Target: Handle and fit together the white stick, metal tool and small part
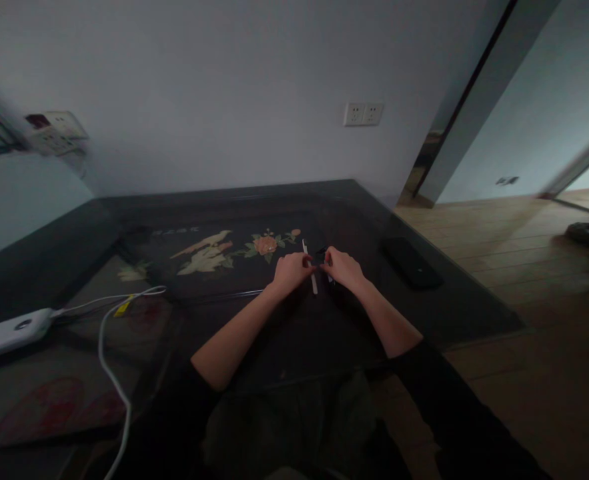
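Note:
My left hand (291, 269) is closed in a pinch over the middle of a thin, pale stick (314, 285). The stick's two ends show beyond the fingers; whether it is gripped or lies under them is unclear. Almost touching those fingertips, my right hand (343, 268) is pinched as well. A small dark item (321, 251) shows just past its fingers, and a small light-and-dark piece (331, 278) sits below them. Whatever is between the fingertips of both hands is too small and dim to name.
The dark, glass-like tabletop (294, 353) bears a bird-and-flower picture (265, 245). To the right lies a black phone-like slab (412, 263). A white power strip (12, 333) with a white cable (105, 363) lies at the left. A wall (224, 100) stands behind the table.

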Available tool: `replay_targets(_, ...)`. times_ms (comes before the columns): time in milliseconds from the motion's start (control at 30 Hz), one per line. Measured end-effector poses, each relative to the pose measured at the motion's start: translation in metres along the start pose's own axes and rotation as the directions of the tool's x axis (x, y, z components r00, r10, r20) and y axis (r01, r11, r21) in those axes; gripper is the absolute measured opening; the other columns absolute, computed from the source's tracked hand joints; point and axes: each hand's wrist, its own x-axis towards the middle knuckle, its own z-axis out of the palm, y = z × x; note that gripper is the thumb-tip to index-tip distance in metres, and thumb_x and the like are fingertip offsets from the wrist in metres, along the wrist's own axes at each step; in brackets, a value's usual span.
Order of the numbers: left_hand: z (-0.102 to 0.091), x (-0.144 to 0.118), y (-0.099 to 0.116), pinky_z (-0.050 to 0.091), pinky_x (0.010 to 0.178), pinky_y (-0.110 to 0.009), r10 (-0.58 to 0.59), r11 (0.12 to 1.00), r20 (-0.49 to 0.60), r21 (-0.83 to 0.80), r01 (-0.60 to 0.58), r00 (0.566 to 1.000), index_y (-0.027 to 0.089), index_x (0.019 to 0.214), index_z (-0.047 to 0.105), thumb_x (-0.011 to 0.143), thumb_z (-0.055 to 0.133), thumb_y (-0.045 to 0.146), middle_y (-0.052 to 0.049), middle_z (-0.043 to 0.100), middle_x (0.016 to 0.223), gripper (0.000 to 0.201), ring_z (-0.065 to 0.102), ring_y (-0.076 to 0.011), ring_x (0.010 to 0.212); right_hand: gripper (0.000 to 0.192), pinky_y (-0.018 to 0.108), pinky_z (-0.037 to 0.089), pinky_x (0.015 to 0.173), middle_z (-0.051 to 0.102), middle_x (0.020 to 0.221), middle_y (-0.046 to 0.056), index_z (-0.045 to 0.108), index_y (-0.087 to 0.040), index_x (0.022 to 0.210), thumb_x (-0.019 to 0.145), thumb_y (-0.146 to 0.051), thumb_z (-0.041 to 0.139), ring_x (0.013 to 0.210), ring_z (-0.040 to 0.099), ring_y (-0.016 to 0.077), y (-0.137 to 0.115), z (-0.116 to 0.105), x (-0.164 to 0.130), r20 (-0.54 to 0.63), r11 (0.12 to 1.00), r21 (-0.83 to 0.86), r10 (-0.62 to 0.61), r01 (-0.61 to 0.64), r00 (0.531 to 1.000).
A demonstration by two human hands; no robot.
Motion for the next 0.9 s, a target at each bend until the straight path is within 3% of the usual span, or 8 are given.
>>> replay_targets(233,0.001,-0.004,0.004,0.048,0.09,-0.038,0.044,0.993,0.02,0.105,-0.045,0.999,0.019,0.105,0.073,0.085,0.064,0.036,-0.006,0.075,0.095,0.027,0.065,-0.0265,0.1,0.012,0.029,0.039,0.066,0.071,0.096,0.006,0.058,-0.023,0.097,0.086,-0.028,0.059,0.088,0.066,0.0239,0.001,0.003,0.003,-0.017,1.0,0.01,-0.016,0.016,1.0)
replay_targets(900,-0.006,-0.004,-0.007,0.045,0.091,-0.041,0.035,0.981,0.075,0.187,-0.048,0.997,0.022,0.106,0.069,0.084,0.06,0.04,-0.008,0.071,0.106,0.029,0.059,-0.0286,0.108,0.011,0.027,0.038,0.064,0.071,0.091,0.005,0.06,-0.024,0.092,0.085,-0.031,0.06,0.085,0.065,0.0213,-0.002,0.016,0.007,-0.044,0.997,0.06,-0.039,0.041,0.998)
